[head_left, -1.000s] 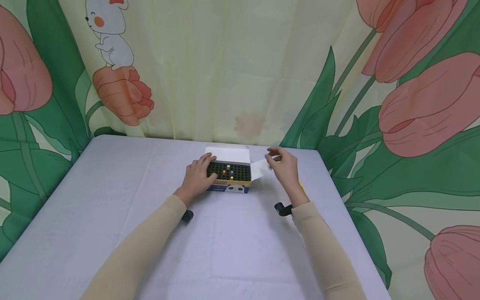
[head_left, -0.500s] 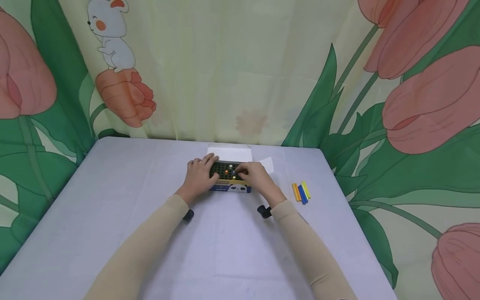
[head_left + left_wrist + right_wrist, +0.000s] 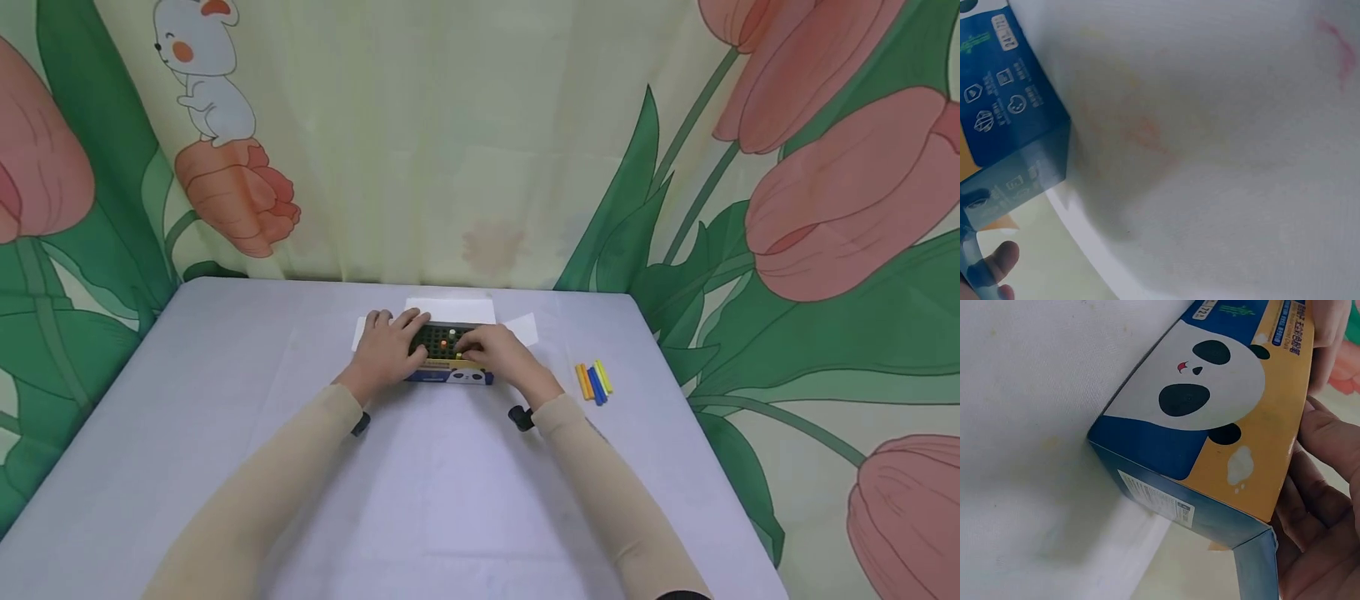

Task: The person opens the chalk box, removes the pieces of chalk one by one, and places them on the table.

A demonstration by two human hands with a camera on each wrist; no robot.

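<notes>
A panda-printed chalk box (image 3: 450, 373) stands open near the table's far side, its black grid of holes facing up. Orange chalk (image 3: 443, 344), white chalk (image 3: 452, 333) and a yellow stick tip show in the grid. My left hand (image 3: 382, 346) holds the box's left end, thumb at the front edge and fingers toward the back. Over the right end, my right hand (image 3: 504, 354) has curled fingers down at the grid, pinching at the purple stick's place; that stick is hidden. The right wrist view shows thumb and fingers (image 3: 1329, 434) beyond the box's printed side.
Several orange, blue and yellow chalk sticks (image 3: 594, 382) lie on the white-covered table (image 3: 450, 483), right of the box. The raised white lid (image 3: 450, 310) stands behind the grid, and a side flap (image 3: 522, 327) sticks out at right. A printed curtain (image 3: 420, 150) hangs behind.
My right hand has come left from beyond the right flap down to the grid, where its fingers now cover the purple stick. My left hand stays on the box.
</notes>
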